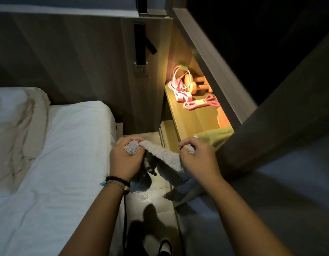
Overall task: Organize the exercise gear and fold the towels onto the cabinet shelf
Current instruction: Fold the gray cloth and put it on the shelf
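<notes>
Towel edge runs left to right: the grey towel [160, 154] hangs stretched between the left hand [123, 159] and right hand [198, 157], both pinching it, with the lit cabinet shelf [195, 117] just ahead, nearer the right hand.

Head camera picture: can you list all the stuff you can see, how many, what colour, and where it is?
Grey towel: one, fluffy grey, stretched between both hands above the floor.
Green towel: one, green, at the near end of the lit shelf.
Skipping rope: one, pink and white, bundled at the far end of the shelf.
Resistance band: one, pink, coiled mid-shelf.
Dumbbell: one, orange-looking, behind the rope.
Shelf: one, wooden, lit warm yellow.
Bed: one, white sheet, on the left.
Pillow: one, white, at the head of the bed.
Bracelets: a few, dark beads, on the left wrist.
Left hand: grips one towel end.
Right hand: grips the other end.
</notes>
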